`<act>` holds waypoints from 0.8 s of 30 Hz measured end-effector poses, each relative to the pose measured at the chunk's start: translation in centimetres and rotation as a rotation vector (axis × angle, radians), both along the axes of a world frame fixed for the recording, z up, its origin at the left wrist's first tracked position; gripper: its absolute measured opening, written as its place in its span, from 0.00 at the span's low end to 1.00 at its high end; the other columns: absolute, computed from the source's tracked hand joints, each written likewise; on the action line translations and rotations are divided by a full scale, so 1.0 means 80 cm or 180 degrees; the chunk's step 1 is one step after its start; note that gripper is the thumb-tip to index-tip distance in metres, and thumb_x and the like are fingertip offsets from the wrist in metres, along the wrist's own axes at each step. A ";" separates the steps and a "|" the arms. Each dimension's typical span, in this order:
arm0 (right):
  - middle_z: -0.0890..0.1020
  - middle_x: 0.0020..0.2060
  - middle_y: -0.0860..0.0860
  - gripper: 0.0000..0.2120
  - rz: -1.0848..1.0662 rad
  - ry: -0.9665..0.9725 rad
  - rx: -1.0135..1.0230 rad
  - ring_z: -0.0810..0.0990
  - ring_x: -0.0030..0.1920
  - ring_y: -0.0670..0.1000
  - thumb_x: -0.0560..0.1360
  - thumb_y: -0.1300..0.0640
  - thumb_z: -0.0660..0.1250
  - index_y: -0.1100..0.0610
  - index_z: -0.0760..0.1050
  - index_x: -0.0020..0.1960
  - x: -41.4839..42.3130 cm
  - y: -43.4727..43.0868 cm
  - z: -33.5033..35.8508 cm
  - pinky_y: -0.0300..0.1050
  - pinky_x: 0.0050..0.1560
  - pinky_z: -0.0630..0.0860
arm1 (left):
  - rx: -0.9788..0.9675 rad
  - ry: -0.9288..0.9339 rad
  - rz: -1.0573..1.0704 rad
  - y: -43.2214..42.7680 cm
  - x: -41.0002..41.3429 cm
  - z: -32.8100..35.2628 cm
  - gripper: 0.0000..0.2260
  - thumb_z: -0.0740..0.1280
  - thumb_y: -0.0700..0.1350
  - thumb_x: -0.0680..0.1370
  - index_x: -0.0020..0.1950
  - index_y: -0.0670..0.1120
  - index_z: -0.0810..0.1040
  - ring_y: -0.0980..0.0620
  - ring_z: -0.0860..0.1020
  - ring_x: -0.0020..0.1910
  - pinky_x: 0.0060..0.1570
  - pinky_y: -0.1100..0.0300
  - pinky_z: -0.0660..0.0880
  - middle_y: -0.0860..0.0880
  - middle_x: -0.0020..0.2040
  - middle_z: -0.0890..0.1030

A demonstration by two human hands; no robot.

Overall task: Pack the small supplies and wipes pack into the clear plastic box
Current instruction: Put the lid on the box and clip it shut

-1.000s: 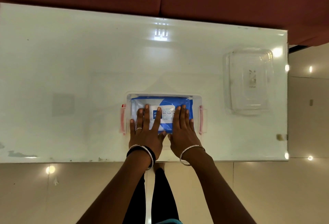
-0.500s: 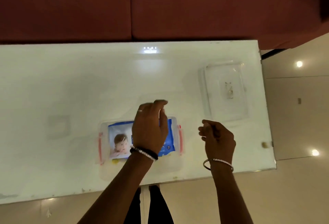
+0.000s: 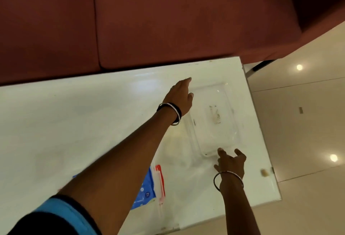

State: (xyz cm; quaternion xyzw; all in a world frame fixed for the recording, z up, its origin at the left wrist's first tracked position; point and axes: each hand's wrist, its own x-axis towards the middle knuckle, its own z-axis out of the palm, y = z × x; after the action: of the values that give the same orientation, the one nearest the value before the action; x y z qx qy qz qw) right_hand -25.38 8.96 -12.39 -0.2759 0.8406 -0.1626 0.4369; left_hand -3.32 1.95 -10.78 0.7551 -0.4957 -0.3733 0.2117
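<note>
The clear plastic box (image 3: 160, 188) with red side clips sits near the table's front edge, mostly hidden under my left forearm. The blue wipes pack (image 3: 146, 190) lies inside it. The clear lid (image 3: 214, 119) lies flat at the table's right end. My left hand (image 3: 181, 98) reaches over the lid's far left corner, fingers apart, holding nothing. At the lid's near edge, my right hand (image 3: 230, 161) has its fingers spread, fingertips at the rim; whether they touch it is unclear.
The glossy white table (image 3: 74, 122) ends just right of the lid. A dark red sofa (image 3: 149, 20) runs along its far side. A small beige object (image 3: 264, 172) sits at the table's right edge. Tiled floor lies to the right.
Both hands left the box and wipes pack and moved right to the clear lid. The view swung right, so the box now sits at the lower middle.
</note>
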 end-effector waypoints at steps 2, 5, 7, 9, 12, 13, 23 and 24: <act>0.81 0.48 0.58 0.27 -0.0056 0.0006 -0.0029 0.80 0.60 0.64 0.75 0.61 0.68 0.57 0.62 0.71 -0.002 -0.008 -0.009 0.61 0.65 0.74 | 0.0283 0.0154 -0.0080 -0.023 -0.002 -0.009 0.28 0.58 0.45 0.81 0.79 0.45 0.51 0.45 0.60 0.76 0.74 0.50 0.59 0.44 0.78 0.58; 0.79 0.39 0.52 0.26 -0.0054 0.0030 -0.0124 0.82 0.55 0.64 0.74 0.67 0.66 0.56 0.63 0.68 -0.005 -0.014 -0.015 0.62 0.62 0.76 | 0.0619 0.0327 -0.0174 -0.042 -0.006 -0.020 0.30 0.58 0.46 0.81 0.79 0.47 0.47 0.43 0.63 0.75 0.72 0.49 0.62 0.44 0.78 0.61; 0.78 0.35 0.50 0.26 -0.0158 0.0050 -0.0151 0.83 0.50 0.63 0.72 0.68 0.68 0.54 0.64 0.65 -0.007 -0.016 -0.017 0.62 0.60 0.78 | 0.0685 0.0164 -0.0291 -0.045 -0.009 -0.025 0.30 0.59 0.47 0.80 0.79 0.46 0.49 0.43 0.64 0.74 0.72 0.49 0.62 0.44 0.76 0.63; 0.77 0.34 0.50 0.27 -0.0407 0.0055 -0.0151 0.82 0.43 0.61 0.71 0.69 0.68 0.52 0.63 0.64 -0.010 -0.017 -0.018 0.62 0.57 0.79 | 0.0665 -0.0113 -0.0382 -0.042 -0.006 -0.027 0.28 0.59 0.49 0.80 0.78 0.46 0.53 0.43 0.66 0.72 0.70 0.49 0.64 0.44 0.75 0.65; 0.78 0.35 0.50 0.31 -0.0568 -0.0066 -0.0288 0.80 0.42 0.59 0.70 0.72 0.68 0.54 0.62 0.69 -0.024 -0.014 -0.016 0.62 0.56 0.80 | 0.0514 -0.0264 -0.0325 -0.025 0.001 -0.022 0.25 0.59 0.50 0.80 0.76 0.47 0.60 0.44 0.70 0.68 0.65 0.52 0.66 0.45 0.71 0.70; 0.79 0.36 0.51 0.31 -0.0519 -0.0106 -0.0355 0.81 0.42 0.59 0.70 0.73 0.69 0.57 0.64 0.69 -0.030 -0.013 -0.013 0.60 0.55 0.81 | 0.0434 -0.0220 -0.0227 -0.017 0.004 -0.018 0.24 0.60 0.50 0.79 0.75 0.48 0.63 0.45 0.72 0.66 0.63 0.53 0.67 0.46 0.69 0.72; 0.87 0.44 0.53 0.13 -0.0008 -0.0586 -0.1131 0.88 0.41 0.52 0.67 0.71 0.74 0.57 0.83 0.48 -0.025 0.025 0.056 0.59 0.60 0.80 | -0.0128 0.1495 0.1413 0.133 0.057 0.032 0.13 0.57 0.50 0.82 0.60 0.48 0.77 0.49 0.79 0.58 0.63 0.52 0.71 0.47 0.57 0.81; 0.87 0.43 0.53 0.12 0.0003 -0.0627 -0.1176 0.88 0.45 0.54 0.66 0.69 0.75 0.57 0.83 0.46 -0.019 0.027 0.062 0.60 0.61 0.79 | -0.0102 0.1647 0.1582 0.149 0.062 0.039 0.14 0.56 0.53 0.82 0.58 0.49 0.77 0.50 0.79 0.59 0.65 0.51 0.70 0.48 0.58 0.81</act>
State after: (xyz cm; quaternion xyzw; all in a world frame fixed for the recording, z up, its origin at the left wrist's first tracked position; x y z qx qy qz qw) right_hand -26.93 11.15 -7.42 -0.3346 0.7495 -0.3400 0.4590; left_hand 1.66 13.83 -7.69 0.7296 -0.2326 -0.4814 0.4264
